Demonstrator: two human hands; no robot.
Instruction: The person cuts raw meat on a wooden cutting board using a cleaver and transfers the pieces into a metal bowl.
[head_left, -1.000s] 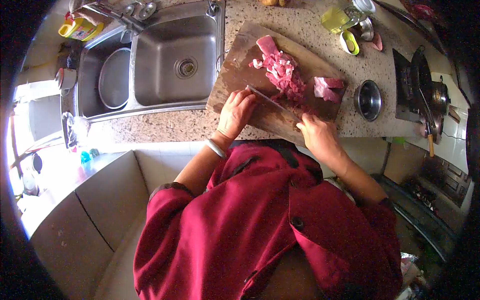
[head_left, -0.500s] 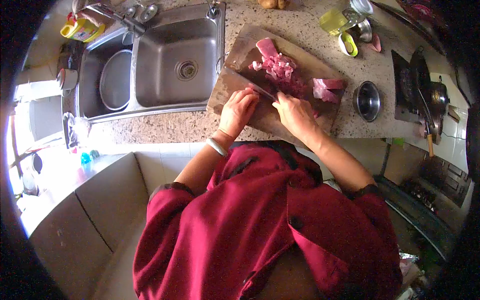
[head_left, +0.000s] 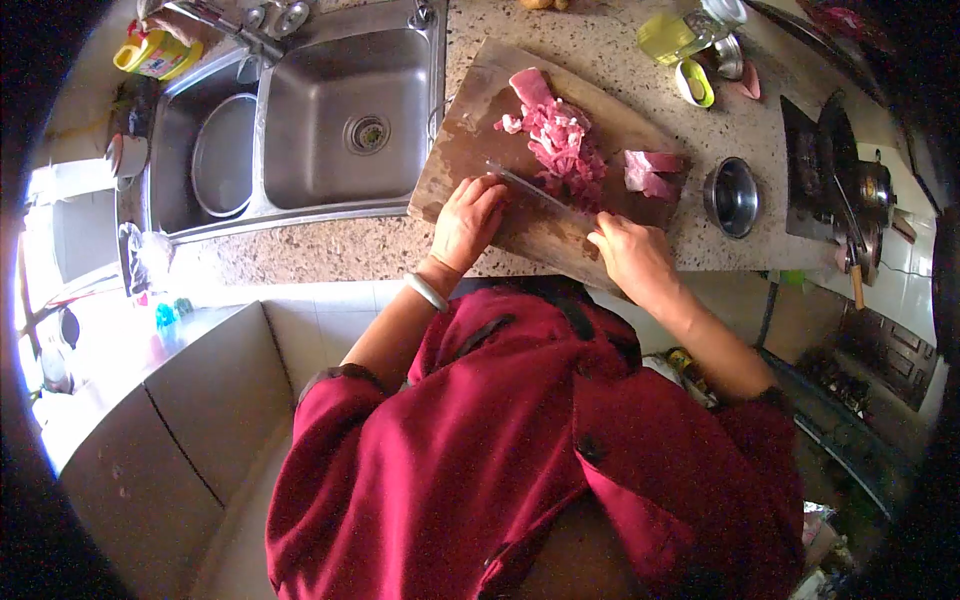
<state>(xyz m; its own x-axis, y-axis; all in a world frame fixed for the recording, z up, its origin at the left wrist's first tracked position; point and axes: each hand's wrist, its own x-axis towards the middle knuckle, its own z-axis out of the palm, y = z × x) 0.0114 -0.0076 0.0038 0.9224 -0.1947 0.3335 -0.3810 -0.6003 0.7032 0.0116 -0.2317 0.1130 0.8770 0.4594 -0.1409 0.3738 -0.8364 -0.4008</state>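
My right hand point(head_left: 635, 252) is closed round the handle of a knife point(head_left: 538, 192). The blade slants up and left across the wooden cutting board point(head_left: 455, 150), with its tip close to my left fingers. My left hand point(head_left: 468, 218), with a pale bangle point(head_left: 427, 291) at the wrist, rests on the board with fingers curled together; whatever lies under the fingertips is hidden. Beyond the blade sits a pile of cut raw meat point(head_left: 560, 140), with a larger piece point(head_left: 530, 85) at its far end. Thicker chunks of meat point(head_left: 652, 172) lie on the board's right side.
A double steel sink point(head_left: 340, 100) holding a round basin point(head_left: 224, 155) is on the left. Right of the board stands a metal bowl point(head_left: 732, 198), then a stove point(head_left: 803, 170) with a pan. A jar of yellowish liquid point(head_left: 668, 40) and a green-rimmed dish point(head_left: 694, 84) are at the back.
My right hand has moved right and a little down, drawing the knife back along its length. My left hand stays almost in place by the blade.
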